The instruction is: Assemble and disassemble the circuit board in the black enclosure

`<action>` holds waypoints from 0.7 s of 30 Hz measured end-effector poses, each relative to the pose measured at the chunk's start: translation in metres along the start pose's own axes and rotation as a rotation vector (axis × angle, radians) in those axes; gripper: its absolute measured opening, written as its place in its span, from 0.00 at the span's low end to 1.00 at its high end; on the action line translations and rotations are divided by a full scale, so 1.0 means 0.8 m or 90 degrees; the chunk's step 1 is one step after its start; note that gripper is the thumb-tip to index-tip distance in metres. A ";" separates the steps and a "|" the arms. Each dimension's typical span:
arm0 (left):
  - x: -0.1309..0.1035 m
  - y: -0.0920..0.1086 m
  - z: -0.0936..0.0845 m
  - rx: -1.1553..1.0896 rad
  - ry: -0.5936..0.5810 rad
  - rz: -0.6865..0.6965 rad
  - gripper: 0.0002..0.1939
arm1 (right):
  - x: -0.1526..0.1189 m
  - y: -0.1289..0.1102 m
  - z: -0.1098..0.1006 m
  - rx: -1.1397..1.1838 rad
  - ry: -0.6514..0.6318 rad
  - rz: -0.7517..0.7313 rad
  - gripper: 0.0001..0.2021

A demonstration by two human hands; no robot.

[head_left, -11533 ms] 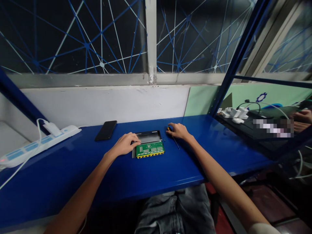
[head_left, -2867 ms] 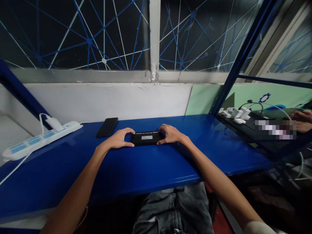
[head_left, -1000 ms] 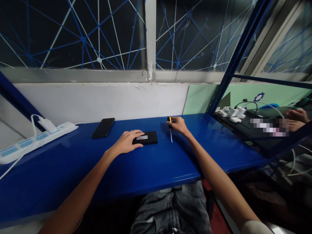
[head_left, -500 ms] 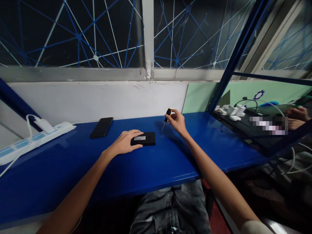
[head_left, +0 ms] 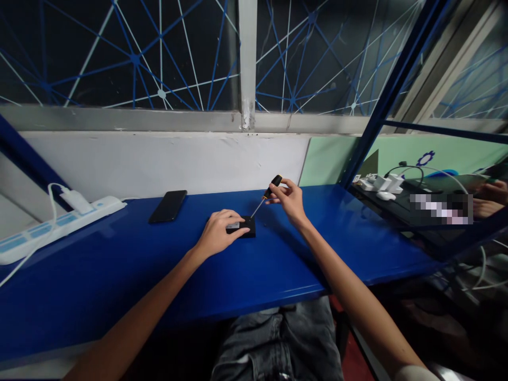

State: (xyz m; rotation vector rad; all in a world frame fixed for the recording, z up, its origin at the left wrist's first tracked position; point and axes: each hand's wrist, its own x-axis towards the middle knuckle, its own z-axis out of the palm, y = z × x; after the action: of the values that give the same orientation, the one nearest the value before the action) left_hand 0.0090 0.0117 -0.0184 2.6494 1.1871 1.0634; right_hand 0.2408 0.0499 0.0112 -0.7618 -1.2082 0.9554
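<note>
My right hand (head_left: 290, 200) grips a screwdriver (head_left: 273, 185) with a black and yellow handle. Its thin metal shaft slants down to the left, and the tip is at the far right corner of a flat black box (head_left: 249, 233). Over that box lies my left hand (head_left: 222, 228), thumb along the near side and fingers along the far side, holding it on the table. Part of a pale label (head_left: 233, 225) shows between thumb and fingers; the box's left part is hidden under the hand. A tiny dark piece, perhaps a screw (head_left: 265, 224), lies just right of the box.
The blue table (head_left: 190, 296) runs along a wall below windows. A black phone (head_left: 169, 206) lies at the back left. A white power strip (head_left: 95, 209) with a plugged-in charger stands far left. Beyond a blue post (head_left: 367, 143) are white chargers (head_left: 391, 182) and another person's hand (head_left: 490, 198).
The screwdriver's tip has moved left, from the small pieces on the table onto the box's corner. My left hand has slid right along the box, covering more of it.
</note>
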 end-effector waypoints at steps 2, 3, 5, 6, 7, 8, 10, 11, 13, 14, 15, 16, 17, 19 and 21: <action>0.000 -0.001 0.003 0.013 0.025 -0.019 0.13 | -0.006 -0.004 0.008 0.018 -0.017 0.010 0.23; 0.000 -0.001 0.004 0.019 0.036 -0.031 0.13 | -0.009 -0.006 0.012 0.021 -0.025 0.014 0.23; 0.000 -0.002 0.003 0.020 0.053 -0.045 0.14 | -0.013 -0.007 0.018 0.025 -0.036 0.020 0.23; 0.000 -0.002 0.003 0.016 0.055 -0.045 0.14 | -0.015 -0.007 0.020 0.027 -0.041 0.020 0.23; 0.000 -0.002 0.002 0.010 0.055 -0.043 0.13 | -0.017 -0.007 0.022 0.029 -0.046 0.019 0.23; 0.000 -0.002 0.001 0.004 0.053 -0.039 0.13 | -0.018 -0.007 0.023 0.030 -0.052 0.017 0.23; 0.000 -0.001 0.001 -0.005 0.052 -0.031 0.12 | -0.020 -0.006 0.024 0.027 -0.061 0.013 0.22; 0.000 -0.001 0.000 -0.008 0.052 -0.027 0.12 | -0.020 -0.006 0.025 0.024 -0.062 0.013 0.22; 0.000 -0.001 0.000 -0.009 0.052 -0.022 0.10 | -0.021 -0.007 0.025 0.017 -0.060 0.012 0.21; 0.000 -0.002 0.000 -0.008 0.050 -0.022 0.10 | -0.021 -0.008 0.025 0.016 -0.060 0.011 0.21; 0.000 -0.002 0.000 -0.007 0.051 -0.022 0.09 | -0.021 -0.010 0.026 0.016 -0.061 0.008 0.21; 0.000 -0.002 0.000 -0.007 0.052 -0.022 0.09 | -0.022 -0.011 0.026 0.017 -0.062 0.004 0.21; -0.001 -0.003 0.000 -0.008 0.052 -0.022 0.09 | -0.022 -0.013 0.026 0.017 -0.063 -0.001 0.21; -0.001 -0.003 -0.001 -0.011 0.051 -0.020 0.08 | -0.023 -0.016 0.027 0.012 -0.064 -0.008 0.20; -0.001 -0.003 -0.001 -0.011 0.043 -0.019 0.08 | -0.025 -0.018 0.028 0.001 -0.067 -0.011 0.20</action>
State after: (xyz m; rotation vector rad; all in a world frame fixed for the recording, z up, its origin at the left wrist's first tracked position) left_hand 0.0068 0.0125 -0.0194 2.5939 1.2193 1.1624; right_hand 0.2201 0.0258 0.0204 -0.7069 -1.3027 0.9921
